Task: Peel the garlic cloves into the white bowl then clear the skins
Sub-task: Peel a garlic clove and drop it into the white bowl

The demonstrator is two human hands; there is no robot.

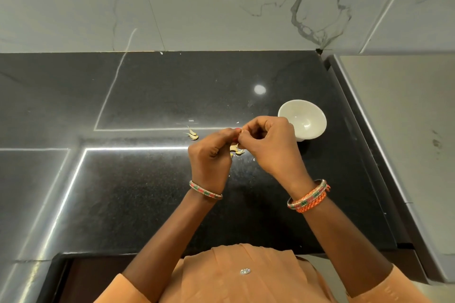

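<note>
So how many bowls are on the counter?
1. The white bowl sits on the black counter, just beyond the right hand, which covers its near left edge. No other bowl shows.

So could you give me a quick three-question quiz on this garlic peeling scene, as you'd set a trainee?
1. True or false: the white bowl sits on the person's right side.
2. Where do loose garlic pieces lie? A in the bowl, B on the black counter, C on a plate.
3. What do the left hand and right hand do together?

Key: 1 true. 2 B. 3 Their fingers pinch something small between them; presumably a clove, mostly hidden.
</note>
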